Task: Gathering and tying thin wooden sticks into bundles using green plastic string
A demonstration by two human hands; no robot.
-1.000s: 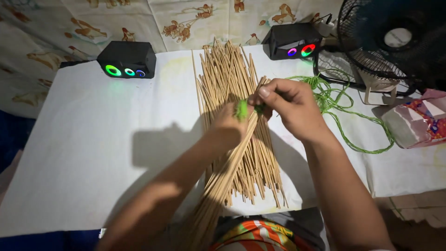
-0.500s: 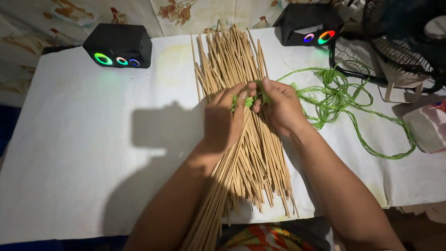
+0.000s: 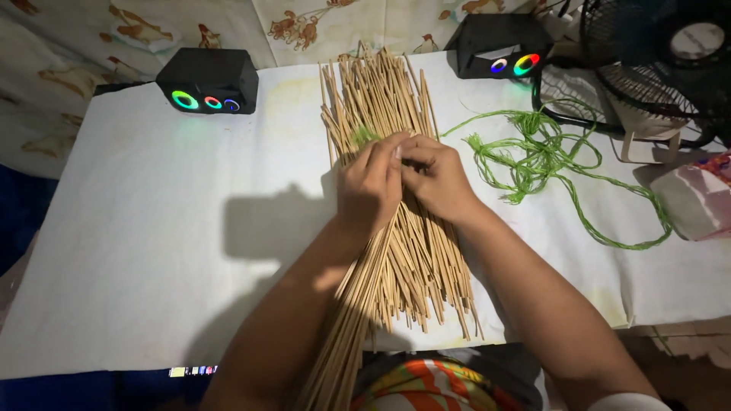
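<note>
A thick bundle of thin tan sticks (image 3: 381, 99) lies along the middle of the white-covered table (image 3: 152, 228), running from the far edge toward me. My left hand (image 3: 369, 186) and my right hand (image 3: 434, 176) rest side by side on top of the bundle, fingers curled and touching each other. A short bit of green string (image 3: 364, 135) pokes out by my left fingertips; both hands pinch it against the sticks. A loose tangle of the same green string (image 3: 544, 156) lies on the table to the right of my right hand.
Two black speakers with coloured light rings stand at the back, one left (image 3: 207, 80) and one right (image 3: 499, 46). A black fan (image 3: 670, 57) stands at the far right, with a pink-white bag (image 3: 697, 198) below it. Patterned cloth hangs behind the table.
My hands have drawn closer together on the bundle and shifted slightly up the sticks. The green string now shows at my left fingertips instead of between the hands.
</note>
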